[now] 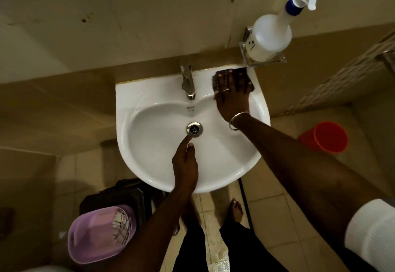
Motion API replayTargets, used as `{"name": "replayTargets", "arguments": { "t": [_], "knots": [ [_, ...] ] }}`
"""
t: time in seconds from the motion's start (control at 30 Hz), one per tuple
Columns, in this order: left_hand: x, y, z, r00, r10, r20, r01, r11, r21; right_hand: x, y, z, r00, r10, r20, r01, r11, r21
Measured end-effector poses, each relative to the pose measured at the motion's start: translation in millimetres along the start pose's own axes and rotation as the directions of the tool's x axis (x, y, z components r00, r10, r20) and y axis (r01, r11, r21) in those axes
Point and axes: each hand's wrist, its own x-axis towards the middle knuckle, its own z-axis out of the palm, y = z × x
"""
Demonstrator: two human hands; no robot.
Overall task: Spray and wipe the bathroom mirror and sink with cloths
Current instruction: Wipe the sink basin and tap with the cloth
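Observation:
A white wall-hung sink (220, 156) fills the middle of the head view, with a chrome tap (188, 83) at its back and a metal drain (194, 129) in the bowl. My right hand (232, 96) lies flat with spread fingers on a dark cloth (251, 85), pressing it onto the sink's back right ledge. My left hand (184, 164) hangs over the bowl's front with fingers loosely together, its tips just short of the drain, holding nothing. A white spray bottle (271, 36) with a blue collar stands in a wall holder above the cloth. The mirror is out of view.
A red bucket (327, 137) stands on the floor to the right of the sink. A purple basket (100, 233) and a dark container (119, 197) sit on the floor at the lower left. My bare feet stand on beige tiles under the sink.

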Motion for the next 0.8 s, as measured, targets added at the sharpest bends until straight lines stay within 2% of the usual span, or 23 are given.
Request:
{"name": "replayTargets", "arguments": {
  "t": [0.07, 0.17, 0.3, 0.37, 0.47, 0.5, 0.57, 0.7, 0.8],
  "knots": [
    [4.5, -0.3, -11.8, 0.999, 0.026, -0.021, -0.025, 0.999, 0.021, 3.9, -29.7, 2.0, 0.991, -0.129, 0.036, 0.128, 0.992, 0.013],
    [13.7, -3.1, -27.1, 0.997, 0.056, -0.051, -0.054, 0.998, 0.036, 9.5, -53.7, 1.0, 0.975, -0.223, 0.009, 0.220, 0.968, 0.123],
    [23.8, 0.9, -39.1, 0.994, 0.093, -0.062, -0.091, 0.995, 0.040, 14.7, -26.2, -2.2, 0.923, -0.380, 0.058, 0.379, 0.925, 0.032],
    [29.9, 5.9, -44.3, 0.991, 0.118, -0.055, -0.115, 0.991, 0.065, 17.6, -8.9, -6.8, 0.932, -0.351, 0.090, 0.351, 0.936, 0.010],
    [40.5, 10.8, -56.8, 0.983, 0.181, -0.035, -0.176, 0.978, 0.115, 11.2, 15.6, -9.8, 0.989, -0.123, 0.087, 0.126, 0.992, -0.027],
    [44.5, 12.0, -61.1, 0.980, 0.196, -0.029, -0.191, 0.973, 0.129, 5.8, 23.0, -10.1, 0.997, -0.035, 0.069, 0.036, 0.999, -0.017],
    [52.2, 11.9, -70.4, 0.979, 0.201, -0.016, -0.196, 0.969, 0.152, -8.8, 31.7, -8.4, 0.998, 0.054, 0.043, -0.053, 0.998, -0.019],
    [61.6, 4.0, -87.0, 0.974, 0.223, 0.039, -0.227, 0.952, 0.208, -42.2, 36.4, 1.1, 0.998, 0.030, 0.061, -0.026, 0.998, -0.064],
    [65.3, -4.5, -95.2, 0.968, 0.238, 0.081, -0.250, 0.939, 0.238, -66.7, 53.9, 8.3, 0.990, -0.092, 0.109, 0.112, 0.974, -0.199]
  ]
}}
